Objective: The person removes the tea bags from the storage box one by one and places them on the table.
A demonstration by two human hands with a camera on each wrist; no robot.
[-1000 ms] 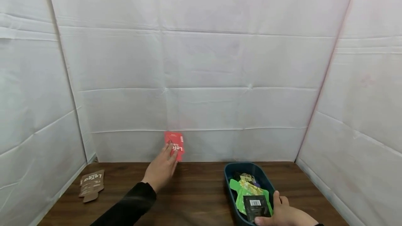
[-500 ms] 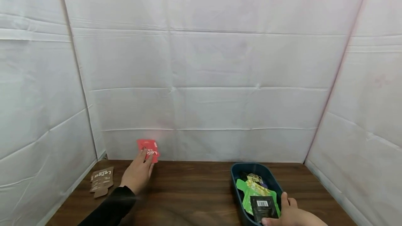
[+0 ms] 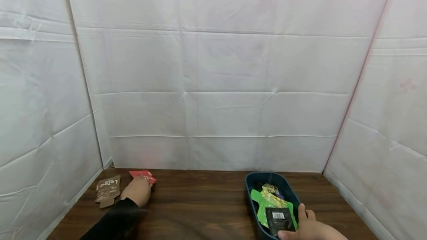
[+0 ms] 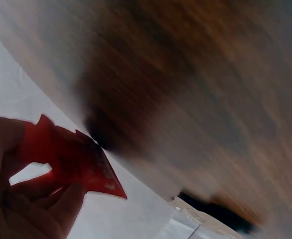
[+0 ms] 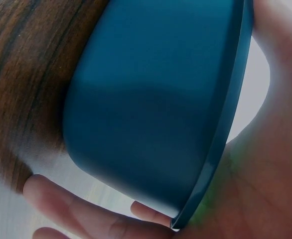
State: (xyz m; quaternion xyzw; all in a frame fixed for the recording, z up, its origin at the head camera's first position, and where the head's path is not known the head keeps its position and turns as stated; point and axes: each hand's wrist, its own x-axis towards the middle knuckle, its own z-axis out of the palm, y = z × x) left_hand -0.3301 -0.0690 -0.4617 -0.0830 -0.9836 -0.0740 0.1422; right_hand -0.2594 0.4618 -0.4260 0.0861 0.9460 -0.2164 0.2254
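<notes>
Two hands busy: left hand (image 3: 136,192) has swept its pinched red packet (image 3: 142,176) down to the table (image 3: 200,203), beside the brown packet (image 3: 107,189). Right hand (image 3: 308,229) still grips the teal tray (image 3: 252,195), thumb on a black sachet (image 3: 279,220).

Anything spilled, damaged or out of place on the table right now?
Nothing stands out. The left hand holds a red packet beside the brown packet; the right hand grips the blue tray, its packets heaped loosely inside.
</notes>
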